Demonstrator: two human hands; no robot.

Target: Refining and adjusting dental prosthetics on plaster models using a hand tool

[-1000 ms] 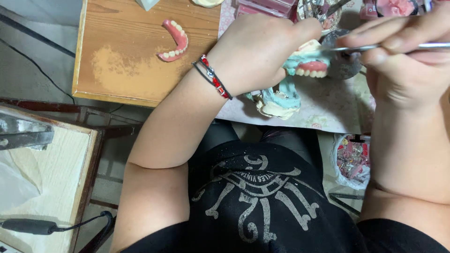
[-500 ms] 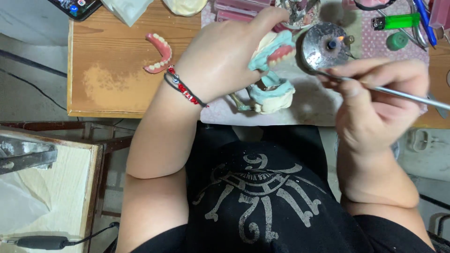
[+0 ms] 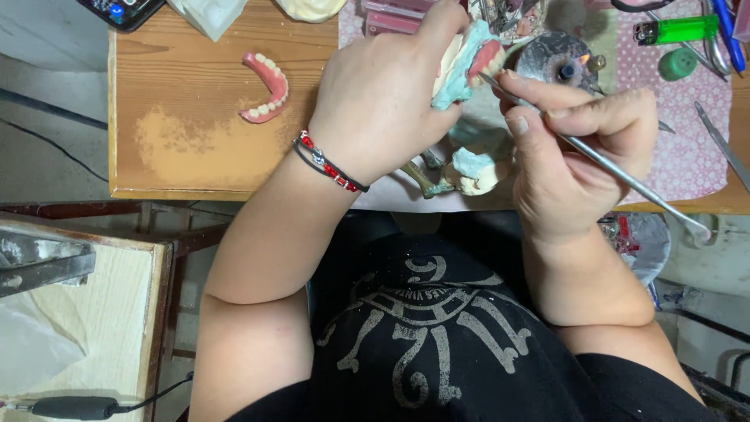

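My wooden bench (image 3: pixel 187 168) runs across the top, its bare boards worn pale in one dusty patch. A pink dotted cloth (image 3: pixel 687 148) covers its right part. Below its edge I see grey floor (image 3: pixel 47 148), crossed by a dark cable (image 3: pixel 55 134). At lower left stands a lighter wooden table (image 3: pixel 94 320). The light is even and soft.

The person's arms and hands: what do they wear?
Both arms are bare, with no sleeves or gloves. The left hand has a thin bracelet of red beads and black cord on its wrist. The right hand wears nothing, and its nails are short.
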